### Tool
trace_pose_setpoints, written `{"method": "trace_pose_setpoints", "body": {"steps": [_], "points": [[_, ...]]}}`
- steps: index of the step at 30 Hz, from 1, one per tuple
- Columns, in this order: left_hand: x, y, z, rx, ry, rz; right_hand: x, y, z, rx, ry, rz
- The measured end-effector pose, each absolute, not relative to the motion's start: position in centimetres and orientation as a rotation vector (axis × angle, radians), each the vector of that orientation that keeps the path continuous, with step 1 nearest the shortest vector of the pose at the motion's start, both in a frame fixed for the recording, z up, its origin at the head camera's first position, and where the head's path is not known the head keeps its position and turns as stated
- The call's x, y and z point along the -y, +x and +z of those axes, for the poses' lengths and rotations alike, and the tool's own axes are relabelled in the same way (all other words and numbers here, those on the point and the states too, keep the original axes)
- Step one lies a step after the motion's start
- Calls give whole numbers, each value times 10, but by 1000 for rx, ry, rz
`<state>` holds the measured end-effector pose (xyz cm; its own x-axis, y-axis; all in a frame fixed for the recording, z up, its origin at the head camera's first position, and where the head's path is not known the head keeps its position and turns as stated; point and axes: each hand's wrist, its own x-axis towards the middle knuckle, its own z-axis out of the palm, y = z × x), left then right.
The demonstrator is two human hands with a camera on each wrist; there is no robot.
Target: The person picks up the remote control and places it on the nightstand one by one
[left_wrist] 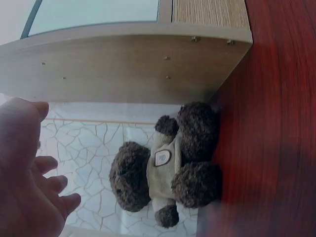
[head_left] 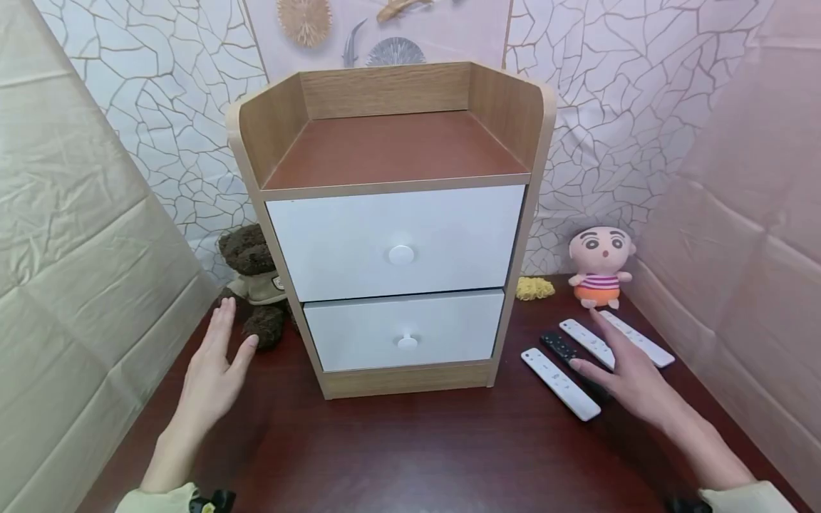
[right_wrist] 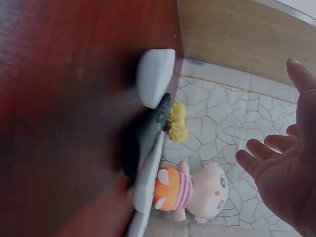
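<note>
My left hand, fingers extended, hovers over the table left of a small wooden cabinet and holds nothing. Its nearest thing is a dark brown teddy bear in a beige top, sitting beside the cabinet. On the other side my right hand is held above several remote controls with its fingers spread, gripping none. A white remote lies nearest the cabinet, then a black remote partly hidden by the hand. Farther right are another white remote and a third white remote.
The cabinet has a white upper drawer and a white lower drawer, both closed, each with a round knob. Behind the remotes sit a plush doll and a yellow fluffy item. Cloth walls flank the dark red table.
</note>
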<state>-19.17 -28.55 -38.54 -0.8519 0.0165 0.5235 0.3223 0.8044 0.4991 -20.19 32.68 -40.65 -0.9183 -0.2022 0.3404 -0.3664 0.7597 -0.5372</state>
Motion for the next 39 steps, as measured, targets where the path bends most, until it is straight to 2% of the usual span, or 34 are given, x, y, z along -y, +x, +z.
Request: {"method": "trace_pose_setpoints", "body": {"steps": [21, 39], "points": [[242, -200, -389, 2196, -518, -1307, -331, -179, -451, 2647, 333, 1245], [222, -205, -388, 2108, -572, -1449, -330, -174, -461, 2725, 309, 1281]]}}
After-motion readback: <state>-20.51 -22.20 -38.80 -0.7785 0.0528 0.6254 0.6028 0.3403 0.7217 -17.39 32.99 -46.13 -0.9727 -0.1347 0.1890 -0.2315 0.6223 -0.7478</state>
